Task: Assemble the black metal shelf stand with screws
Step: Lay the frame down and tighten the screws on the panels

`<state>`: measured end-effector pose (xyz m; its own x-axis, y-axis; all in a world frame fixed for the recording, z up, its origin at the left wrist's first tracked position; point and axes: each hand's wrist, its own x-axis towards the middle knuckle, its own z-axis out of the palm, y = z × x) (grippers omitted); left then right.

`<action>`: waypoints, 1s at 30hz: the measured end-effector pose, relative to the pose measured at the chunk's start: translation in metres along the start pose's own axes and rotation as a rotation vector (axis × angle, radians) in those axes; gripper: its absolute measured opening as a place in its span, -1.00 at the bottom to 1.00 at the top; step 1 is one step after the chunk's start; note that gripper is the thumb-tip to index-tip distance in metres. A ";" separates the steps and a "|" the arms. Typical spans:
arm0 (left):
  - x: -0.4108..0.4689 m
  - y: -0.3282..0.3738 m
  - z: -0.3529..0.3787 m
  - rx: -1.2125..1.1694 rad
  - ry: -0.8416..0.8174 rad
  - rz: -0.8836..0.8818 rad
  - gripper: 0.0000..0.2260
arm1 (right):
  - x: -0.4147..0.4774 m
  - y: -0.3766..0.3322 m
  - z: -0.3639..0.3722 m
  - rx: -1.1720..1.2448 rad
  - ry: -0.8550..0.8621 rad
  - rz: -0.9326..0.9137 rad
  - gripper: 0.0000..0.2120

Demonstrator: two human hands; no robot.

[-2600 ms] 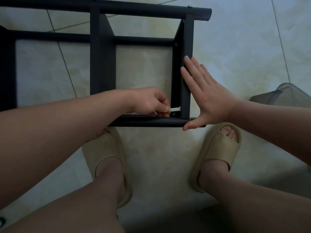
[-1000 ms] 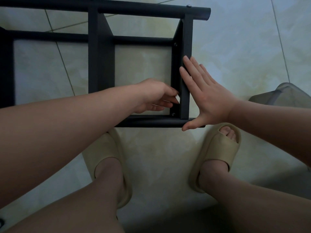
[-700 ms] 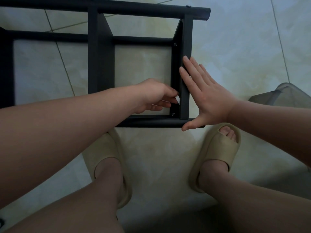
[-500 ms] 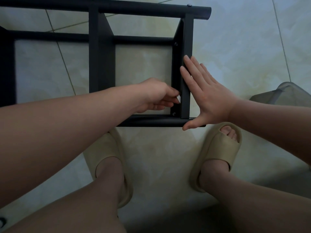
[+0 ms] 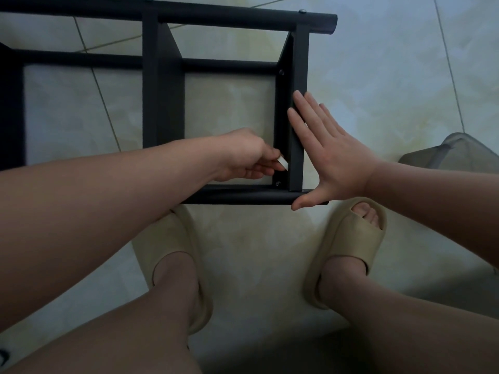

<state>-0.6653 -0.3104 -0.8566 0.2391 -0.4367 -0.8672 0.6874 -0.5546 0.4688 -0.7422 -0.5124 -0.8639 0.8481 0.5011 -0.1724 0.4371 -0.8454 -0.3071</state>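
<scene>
Floor: pale tile.
My L hand: pinching white tool at stand corner.
My R hand: flat, fingers straight, bracing upright.

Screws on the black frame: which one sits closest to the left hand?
The screw in the near corner, just below the white tool that the left hand pinches. The other visible screws sit farther off, up the frame.

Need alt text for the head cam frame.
A person's left hand pinches a small white tool at the inside corner of a black metal shelf frame, while the right hand presses flat against the frame's outer post. Beige slippers on a tiled floor show below.
</scene>
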 end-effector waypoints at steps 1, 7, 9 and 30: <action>0.000 0.000 0.000 0.000 -0.005 0.003 -0.91 | 0.000 0.000 0.000 0.000 0.000 0.001 0.35; -0.001 -0.003 -0.005 0.045 -0.045 0.036 -0.91 | 0.000 0.000 0.000 0.003 0.001 0.001 0.35; -0.001 -0.004 -0.007 0.078 -0.059 0.047 -0.91 | 0.000 0.000 0.001 0.007 0.004 -0.002 0.35; -0.011 -0.018 -0.013 0.403 -0.141 0.185 -0.86 | 0.001 -0.001 0.001 0.005 -0.014 0.010 0.35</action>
<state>-0.6718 -0.2866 -0.8576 0.2180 -0.6310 -0.7446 0.3137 -0.6771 0.6656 -0.7423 -0.5114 -0.8644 0.8479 0.4953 -0.1888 0.4271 -0.8493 -0.3102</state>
